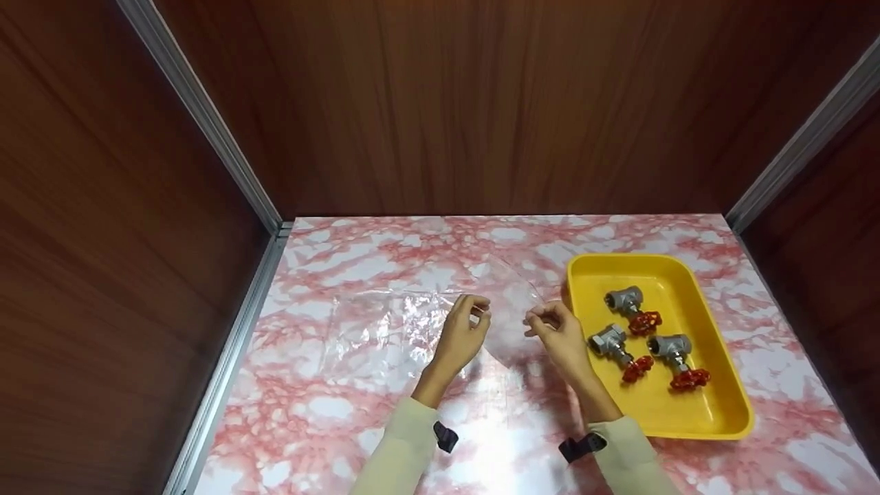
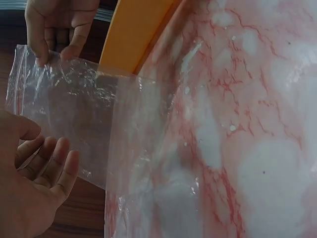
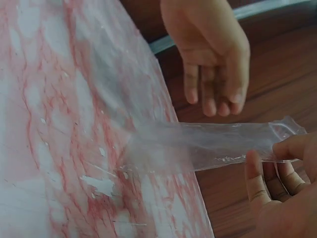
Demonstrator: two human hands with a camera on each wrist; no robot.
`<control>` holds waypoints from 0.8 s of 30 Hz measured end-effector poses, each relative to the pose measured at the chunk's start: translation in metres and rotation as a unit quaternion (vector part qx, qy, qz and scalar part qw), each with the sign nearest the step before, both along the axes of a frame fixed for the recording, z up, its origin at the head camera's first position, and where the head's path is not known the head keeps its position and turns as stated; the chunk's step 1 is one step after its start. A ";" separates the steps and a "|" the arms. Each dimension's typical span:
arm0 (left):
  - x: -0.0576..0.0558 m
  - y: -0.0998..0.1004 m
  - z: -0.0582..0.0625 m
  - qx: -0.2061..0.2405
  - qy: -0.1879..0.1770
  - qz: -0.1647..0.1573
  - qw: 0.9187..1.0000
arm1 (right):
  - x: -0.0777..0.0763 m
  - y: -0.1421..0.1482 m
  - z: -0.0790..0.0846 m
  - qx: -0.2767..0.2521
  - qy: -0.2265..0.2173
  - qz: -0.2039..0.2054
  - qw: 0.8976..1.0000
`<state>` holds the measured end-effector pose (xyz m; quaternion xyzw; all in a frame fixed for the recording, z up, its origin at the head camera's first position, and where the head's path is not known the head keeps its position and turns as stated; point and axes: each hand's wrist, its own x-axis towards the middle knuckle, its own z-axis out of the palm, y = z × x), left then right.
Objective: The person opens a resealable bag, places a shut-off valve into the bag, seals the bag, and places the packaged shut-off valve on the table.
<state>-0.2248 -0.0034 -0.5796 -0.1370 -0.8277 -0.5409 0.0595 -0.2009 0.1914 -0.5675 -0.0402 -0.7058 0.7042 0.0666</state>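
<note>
A clear plastic zip bag (image 2: 74, 104) hangs from my right hand (image 1: 558, 337), whose thumb and fingers pinch its edge near the zip end. In the right wrist view the right hand (image 3: 282, 183) grips that bag (image 3: 213, 144) at its upper corner. My left hand (image 1: 464, 333) is beside the bag with fingers loosely bent. The right wrist view shows the left hand (image 3: 210, 54) apart from the plastic, with nothing between its fingers. Left of the hands, more clear plastic bags (image 1: 385, 330) lie flat on the table; how many cannot be told.
A yellow tray (image 1: 718, 419) stands right of the right hand. In it lie three metal valves with red handwheels: one at the back (image 1: 624, 300), one at the left (image 1: 610, 340), one at the right (image 1: 674, 347). Brown panels (image 1: 447, 110) enclose the red-and-white marbled table (image 1: 275, 419).
</note>
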 end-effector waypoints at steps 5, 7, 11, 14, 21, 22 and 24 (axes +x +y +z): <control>0.002 0.005 0.007 0.017 -0.016 -0.026 0.999 | 0.004 -0.006 -0.002 -0.003 0.010 0.024 1.000; 0.002 0.007 0.010 0.025 -0.020 -0.035 0.999 | 0.006 -0.008 -0.002 0.000 0.013 0.032 0.999; 0.002 0.010 0.016 0.038 -0.023 -0.035 0.998 | 0.006 -0.011 -0.003 0.003 0.021 0.044 0.999; 0.002 0.011 0.020 0.049 -0.026 -0.032 0.998 | 0.006 -0.014 -0.004 0.006 0.027 0.047 0.998; 0.001 0.013 0.024 0.082 -0.034 -0.030 0.996 | 0.008 -0.015 -0.004 0.014 0.033 0.056 0.998; 0.000 0.013 0.024 0.087 -0.035 -0.030 0.995 | 0.008 -0.015 -0.005 0.015 0.034 0.058 0.998; 0.000 0.013 0.025 0.098 -0.039 -0.029 0.994 | 0.009 -0.014 -0.005 0.019 0.034 0.061 0.997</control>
